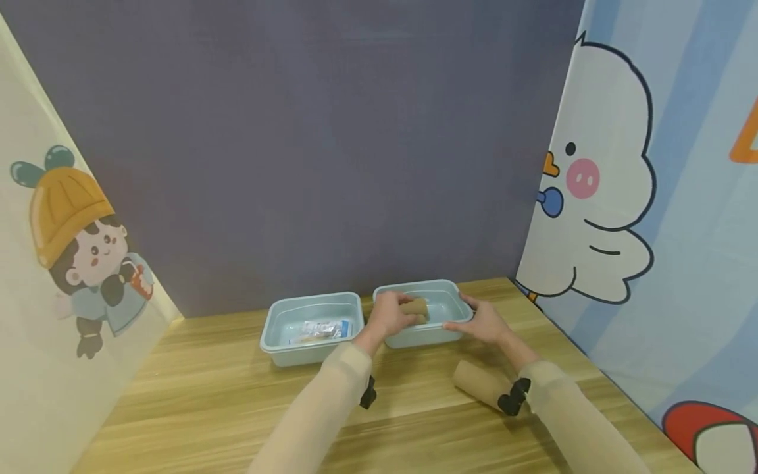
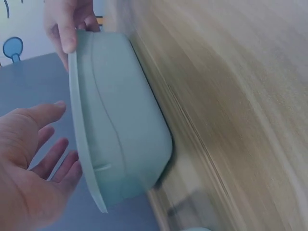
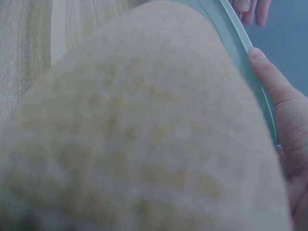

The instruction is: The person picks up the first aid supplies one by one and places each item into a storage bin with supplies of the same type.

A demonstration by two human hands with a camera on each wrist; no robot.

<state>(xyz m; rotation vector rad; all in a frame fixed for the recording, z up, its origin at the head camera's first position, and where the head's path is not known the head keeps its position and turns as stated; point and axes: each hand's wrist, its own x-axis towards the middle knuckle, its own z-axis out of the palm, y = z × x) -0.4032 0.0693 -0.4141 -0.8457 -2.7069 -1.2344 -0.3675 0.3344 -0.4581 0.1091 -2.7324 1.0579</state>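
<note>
Inside the right light-blue plastic basin (image 1: 408,338) lies a brown cardboard tube (image 1: 416,307). My left hand (image 1: 391,315) is over the basin's left side, beside that tube; in the left wrist view its thumb and loosely bent fingers (image 2: 53,159) are apart, with nothing visible between them. At the basin's right side, my right hand (image 1: 482,321) grips the rim, its thumb (image 3: 272,77) pressed on the edge. Another cardboard tube (image 1: 478,383) lies on the table by my right wrist. A blurred pale brown surface (image 3: 139,125) covers much of the right wrist view.
Left of it stands a matching light-blue basin (image 1: 310,359) holding small clear and blue-white packets (image 1: 322,330). The wood-grain table (image 1: 207,401) meets a dark grey panel (image 1: 296,151) behind the basins. Cartoon-printed panels flank both sides.
</note>
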